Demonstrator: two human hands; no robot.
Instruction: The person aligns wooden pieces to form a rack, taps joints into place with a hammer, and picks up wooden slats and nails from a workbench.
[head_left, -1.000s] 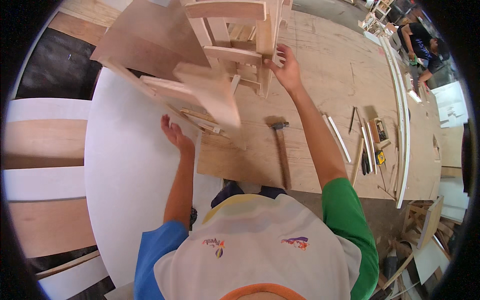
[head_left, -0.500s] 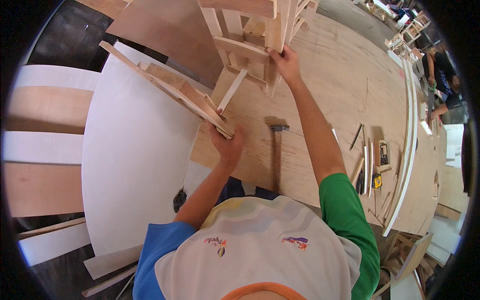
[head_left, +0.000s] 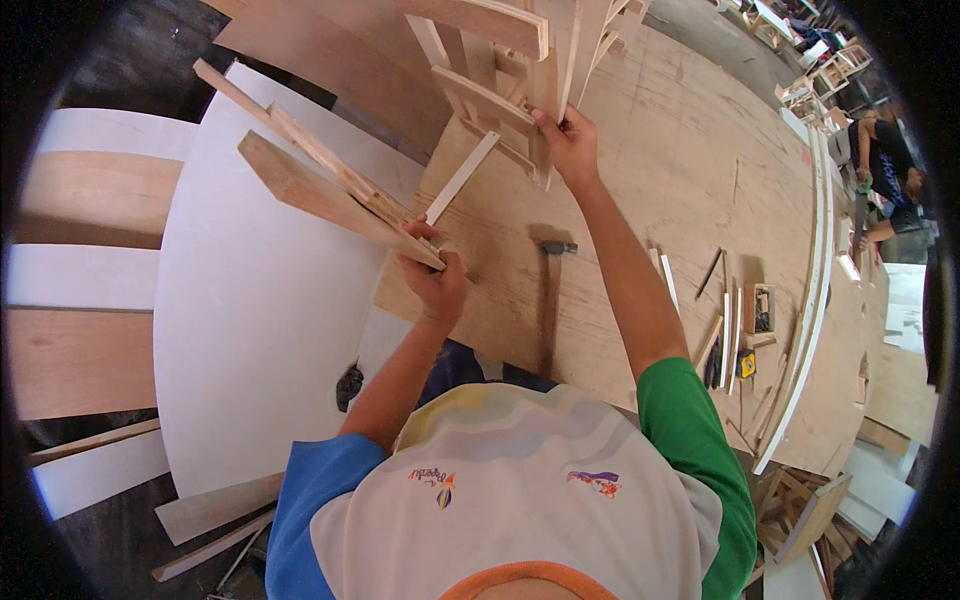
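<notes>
My left hand (head_left: pixel 436 282) is closed around the near ends of several wooden strips (head_left: pixel 330 195), which fan out to the far left above the white board. A pale slat (head_left: pixel 463 178) runs from beside those fingers toward a wooden frame (head_left: pixel 487 92) with crosspieces, perhaps a chair; whether it touches the hand I cannot tell. My right hand (head_left: pixel 572 150) grips the near upright of that frame, thumb on its edge. Between my arms a hammer (head_left: pixel 551 300) lies on the plywood tabletop, its head pointing away from me.
The plywood table (head_left: pixel 690 150) carries a small wooden box (head_left: pixel 760 308) of small items, a yellow tape measure (head_left: pixel 746 363) and thin sticks at right. A large white board (head_left: pixel 260 300) lies at left. Farther right, another person (head_left: pixel 885 170) holds a saw.
The strips in my left hand have spread apart, one swinging toward me and showing its broad face. My left hand has shifted slightly left; my right keeps its grip on the frame.
</notes>
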